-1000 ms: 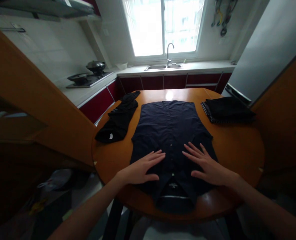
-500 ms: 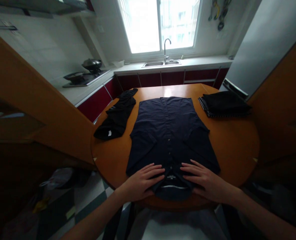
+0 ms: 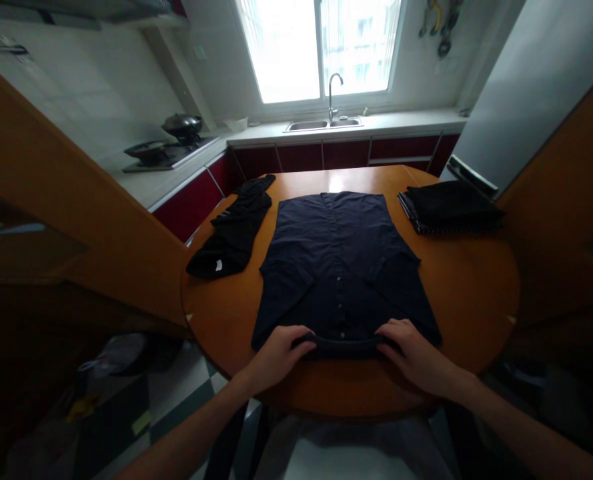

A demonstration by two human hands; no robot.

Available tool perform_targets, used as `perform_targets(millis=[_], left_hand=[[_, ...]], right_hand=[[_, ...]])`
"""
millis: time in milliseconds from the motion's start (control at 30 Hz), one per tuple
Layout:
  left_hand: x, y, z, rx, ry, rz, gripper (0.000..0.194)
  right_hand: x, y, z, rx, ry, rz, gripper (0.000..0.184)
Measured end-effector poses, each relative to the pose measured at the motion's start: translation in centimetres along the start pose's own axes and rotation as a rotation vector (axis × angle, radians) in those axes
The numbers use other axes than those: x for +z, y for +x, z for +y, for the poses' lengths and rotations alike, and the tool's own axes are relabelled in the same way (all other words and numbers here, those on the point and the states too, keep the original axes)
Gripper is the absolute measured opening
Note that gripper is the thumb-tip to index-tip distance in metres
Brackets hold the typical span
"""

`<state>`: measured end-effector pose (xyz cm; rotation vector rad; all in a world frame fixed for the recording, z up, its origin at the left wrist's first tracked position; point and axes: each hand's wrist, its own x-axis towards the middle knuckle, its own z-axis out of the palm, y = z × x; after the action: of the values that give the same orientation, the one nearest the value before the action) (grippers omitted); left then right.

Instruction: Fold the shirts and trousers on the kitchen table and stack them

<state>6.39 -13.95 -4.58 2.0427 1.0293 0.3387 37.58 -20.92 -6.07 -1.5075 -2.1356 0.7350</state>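
Note:
A dark navy button-front shirt (image 3: pixel 343 260) lies flat on the round wooden table (image 3: pixel 471 293), sleeves folded in over the body. Its near collar end is turned over into a fold. My left hand (image 3: pixel 276 357) grips the left end of that fold, fingers curled around the cloth. My right hand (image 3: pixel 416 357) grips the right end in the same way. Both hands sit near the table's front edge.
A crumpled black garment (image 3: pixel 233 230) lies at the table's left. A folded dark stack (image 3: pixel 449 208) sits at the back right. Behind are a counter with a sink (image 3: pixel 323 125), a stove with a wok (image 3: pixel 181 127), and a grey fridge (image 3: pixel 521 93) at right.
My hands went from lying flat and open on the shirt's chest to the collar end, closed on it, and turned it over so the collar is tucked out of sight.

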Motion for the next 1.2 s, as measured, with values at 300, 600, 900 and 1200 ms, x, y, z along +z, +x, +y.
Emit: perform_targets(millis=[300,600,900,1200], left_hand=[[-0.2,1.5,0.6,-0.180,0.014,0.076,0.033],[1.6,1.2,-0.6,-0.155,0.330,0.253,0.031],[1.8,0.7,0.7,0.463,0.624,0.019,0.059],[2.6,0.9,-0.1,0.365,0.645,-0.033,0.075]], right_hand=[[0.8,1.7,0.4,0.190,-0.070,0.094,0.040],[1.7,1.7,0.8,0.158,-0.410,0.226,0.038],[2.2,1.3,-1.7,0.002,-0.426,0.388,0.022],[4.8,1.4,-3.0,-0.249,-0.440,0.092,0.077]])
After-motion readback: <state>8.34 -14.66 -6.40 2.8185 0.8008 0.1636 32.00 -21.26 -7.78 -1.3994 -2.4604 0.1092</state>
